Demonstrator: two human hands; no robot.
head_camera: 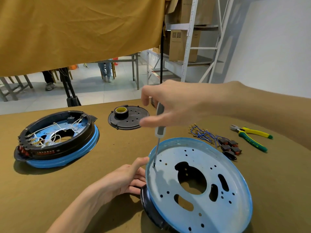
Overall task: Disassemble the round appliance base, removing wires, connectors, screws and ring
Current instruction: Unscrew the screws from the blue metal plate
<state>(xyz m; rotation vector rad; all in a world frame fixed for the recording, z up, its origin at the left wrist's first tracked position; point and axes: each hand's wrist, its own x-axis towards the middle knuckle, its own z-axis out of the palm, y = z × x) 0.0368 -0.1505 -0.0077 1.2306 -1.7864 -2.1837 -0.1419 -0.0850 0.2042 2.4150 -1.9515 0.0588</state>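
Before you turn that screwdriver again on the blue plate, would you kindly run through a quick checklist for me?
1. Screwdriver tip seated at the screw near the plate's rim: ok, though whether it sits in the screw head, cannot tell.
2. Right hand gripping the handle: not ok, its fingers look loose around it.
3. Left hand steadying the blue plate at its edge: ok.
4. Left thumb clear of the shaft: ok, but close.
5. Removed blue wires and switches set aside from the plate: ok.
6. Other screws left in the plate: cannot tell.
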